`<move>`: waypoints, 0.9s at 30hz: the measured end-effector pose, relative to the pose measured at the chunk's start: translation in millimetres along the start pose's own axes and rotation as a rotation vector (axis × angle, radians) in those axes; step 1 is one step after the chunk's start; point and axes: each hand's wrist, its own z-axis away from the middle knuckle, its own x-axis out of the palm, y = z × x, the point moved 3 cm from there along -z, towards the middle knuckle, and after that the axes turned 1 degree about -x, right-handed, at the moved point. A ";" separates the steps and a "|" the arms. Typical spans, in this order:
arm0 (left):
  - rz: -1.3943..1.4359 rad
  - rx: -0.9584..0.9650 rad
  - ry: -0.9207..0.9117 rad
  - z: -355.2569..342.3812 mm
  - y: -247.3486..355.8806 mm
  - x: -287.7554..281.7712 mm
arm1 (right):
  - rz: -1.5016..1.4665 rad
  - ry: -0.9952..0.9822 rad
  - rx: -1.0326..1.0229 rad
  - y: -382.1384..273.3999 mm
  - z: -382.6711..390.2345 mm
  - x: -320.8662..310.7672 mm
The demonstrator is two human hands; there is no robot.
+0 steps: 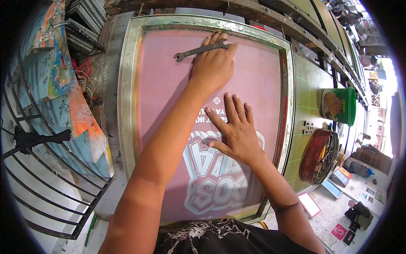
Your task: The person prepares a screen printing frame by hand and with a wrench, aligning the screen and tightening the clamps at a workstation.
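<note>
Before me lies a printing screen with a metal frame (127, 84) and pink mesh (163, 76). Pale mirrored lettering (207, 197) fills its near part, with smaller lettering and a round registration mark (216, 100) beyond. My left hand (215, 63) reaches to the far inner edge, palm down. A dark open-ended wrench (190, 52) lies across its fingers, apparently wedged there; the exact grip is hidden. My right hand (242, 137), empty, has its fingers spread over the middle of the mesh. Whether its palm touches the mesh, I cannot tell.
Right of the screen, a green tub (347, 106) and a red oval tin (308, 156) of tools stand on a green surface (306, 101). Metal rails (287, 21) run along the far side. A black barred rack (46, 230) and paint-stained boards (80, 139) are at left.
</note>
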 end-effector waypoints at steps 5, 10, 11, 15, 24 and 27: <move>-0.009 -0.004 0.001 -0.1 -1.0 1.2 | -0.046 -0.026 0.011 2.0 -0.2 2.7; -0.023 0.000 0.041 -0.4 0.4 3.1 | -0.030 -0.003 0.007 2.1 0.5 1.0; -0.019 0.000 0.048 0.2 0.2 3.2 | -0.030 0.012 0.003 1.2 0.3 -0.6; -0.017 0.001 0.051 1.5 -0.8 2.5 | -0.048 0.047 -0.002 -0.1 0.8 -1.3; 0.007 -0.019 0.001 5.0 -10.9 6.5 | -0.045 0.175 -0.063 -1.3 12.9 14.0; 0.023 0.128 0.142 1.5 -19.1 15.8 | -0.042 0.077 -0.114 -20.3 60.3 17.1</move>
